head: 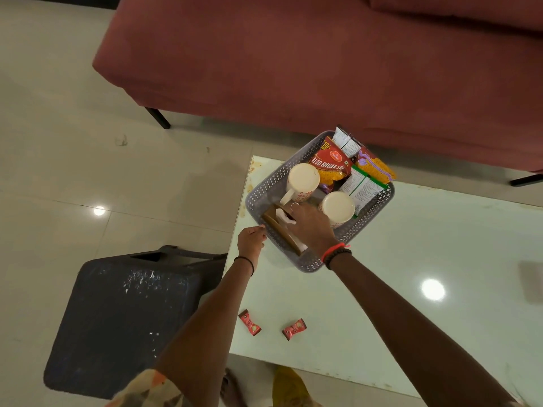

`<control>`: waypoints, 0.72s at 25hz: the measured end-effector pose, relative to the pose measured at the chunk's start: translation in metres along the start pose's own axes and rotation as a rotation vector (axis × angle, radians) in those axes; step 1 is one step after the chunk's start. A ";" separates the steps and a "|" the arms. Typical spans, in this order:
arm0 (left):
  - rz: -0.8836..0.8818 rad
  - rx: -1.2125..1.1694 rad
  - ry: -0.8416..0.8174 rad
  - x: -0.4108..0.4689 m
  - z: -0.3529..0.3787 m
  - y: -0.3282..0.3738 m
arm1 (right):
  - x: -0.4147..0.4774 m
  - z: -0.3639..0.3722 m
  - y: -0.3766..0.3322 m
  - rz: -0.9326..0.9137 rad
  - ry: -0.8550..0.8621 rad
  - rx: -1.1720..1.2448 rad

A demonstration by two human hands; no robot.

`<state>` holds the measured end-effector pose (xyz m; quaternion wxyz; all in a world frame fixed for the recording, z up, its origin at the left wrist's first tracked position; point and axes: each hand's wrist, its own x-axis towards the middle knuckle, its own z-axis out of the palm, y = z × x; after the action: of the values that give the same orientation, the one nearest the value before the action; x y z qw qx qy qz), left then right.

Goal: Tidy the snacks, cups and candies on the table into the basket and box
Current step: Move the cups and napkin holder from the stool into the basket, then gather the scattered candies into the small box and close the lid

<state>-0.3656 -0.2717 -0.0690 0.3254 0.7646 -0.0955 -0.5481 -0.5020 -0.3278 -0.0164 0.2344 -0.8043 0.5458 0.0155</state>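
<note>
Two candies [249, 322] well behind both hands' fingers [293, 207]

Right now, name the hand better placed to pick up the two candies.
Left, probably. The left hand only touches the basket rim, nearer the candies; the right hand is busy on the box.

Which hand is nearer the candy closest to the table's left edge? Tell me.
Left. The left hand grips the basket rim directly beyond that candy; the right hand is inside the basket, farther right.
</note>
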 end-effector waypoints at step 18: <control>-0.328 -0.330 -0.083 0.022 0.015 0.014 | 0.108 -0.120 0.165 0.565 -0.076 0.477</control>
<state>-0.3682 -0.2991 -0.0802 0.3483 0.6830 0.1077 -0.6329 -0.6318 -0.5174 0.0003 0.4217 -0.5437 0.7254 -0.0180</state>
